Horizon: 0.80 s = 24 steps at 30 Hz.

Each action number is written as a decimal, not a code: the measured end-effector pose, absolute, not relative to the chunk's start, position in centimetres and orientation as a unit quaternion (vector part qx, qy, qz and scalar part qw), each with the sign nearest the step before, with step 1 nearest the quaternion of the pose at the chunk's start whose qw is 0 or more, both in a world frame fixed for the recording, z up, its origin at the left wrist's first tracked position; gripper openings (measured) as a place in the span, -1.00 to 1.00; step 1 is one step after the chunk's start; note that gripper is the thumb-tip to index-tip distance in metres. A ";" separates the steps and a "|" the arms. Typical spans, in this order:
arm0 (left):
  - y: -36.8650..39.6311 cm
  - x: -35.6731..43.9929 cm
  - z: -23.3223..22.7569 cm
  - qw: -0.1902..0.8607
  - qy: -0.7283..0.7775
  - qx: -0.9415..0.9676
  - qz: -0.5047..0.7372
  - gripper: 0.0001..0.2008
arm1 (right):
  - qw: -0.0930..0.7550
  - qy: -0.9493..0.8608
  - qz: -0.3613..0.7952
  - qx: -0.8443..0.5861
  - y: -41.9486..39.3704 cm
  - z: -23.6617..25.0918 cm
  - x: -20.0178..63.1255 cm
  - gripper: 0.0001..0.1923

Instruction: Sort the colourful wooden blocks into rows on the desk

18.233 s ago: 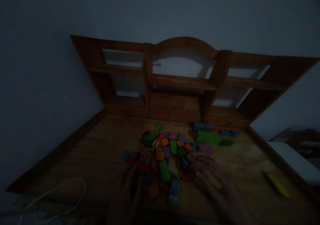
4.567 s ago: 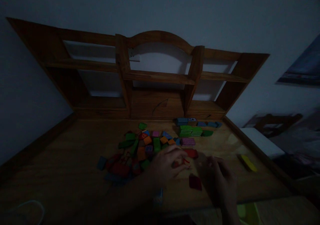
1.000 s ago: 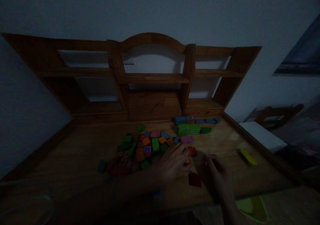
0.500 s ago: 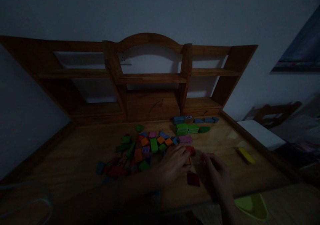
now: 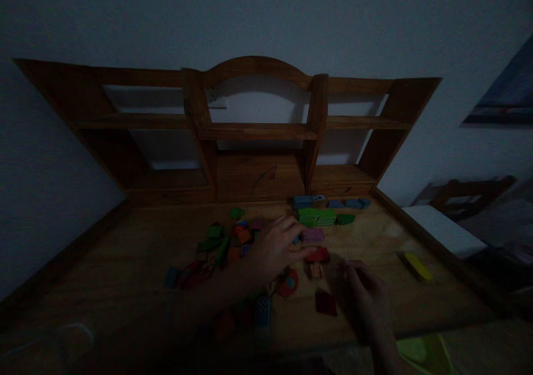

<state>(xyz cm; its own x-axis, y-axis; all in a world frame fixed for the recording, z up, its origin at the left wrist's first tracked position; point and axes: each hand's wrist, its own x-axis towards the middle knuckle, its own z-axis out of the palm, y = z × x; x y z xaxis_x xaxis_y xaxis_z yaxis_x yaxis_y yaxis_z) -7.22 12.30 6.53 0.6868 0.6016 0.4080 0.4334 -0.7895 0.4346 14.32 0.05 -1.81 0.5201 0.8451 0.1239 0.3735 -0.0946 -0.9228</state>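
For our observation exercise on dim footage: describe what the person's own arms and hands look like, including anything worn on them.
Both arms look bare, with no sleeve showing. The left hand and right hand wear no gloves, and no ring or watch can be made out; the light is too dim for finer marks.

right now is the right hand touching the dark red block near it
Apart. The head view shows the right hand just right of the dark red block, with a strip of bare desk between them.
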 end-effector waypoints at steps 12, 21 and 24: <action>27.2 -23.2 2.6 0.256 0.369 0.886 0.112 -0.63 | 0.508 -0.433 0.233 -0.707 0.0 -1.8 14.4 -0.57; 28.6 -22.4 -1.0 0.214 0.377 0.891 0.132 -0.71 | 0.495 -0.444 0.238 -0.708 -0.1 -1.8 14.5 -0.58; 28.0 -22.3 -0.3 0.188 0.377 0.895 0.144 -0.79 | 0.494 -0.444 0.236 -0.710 0.1 -2.1 14.6 -0.57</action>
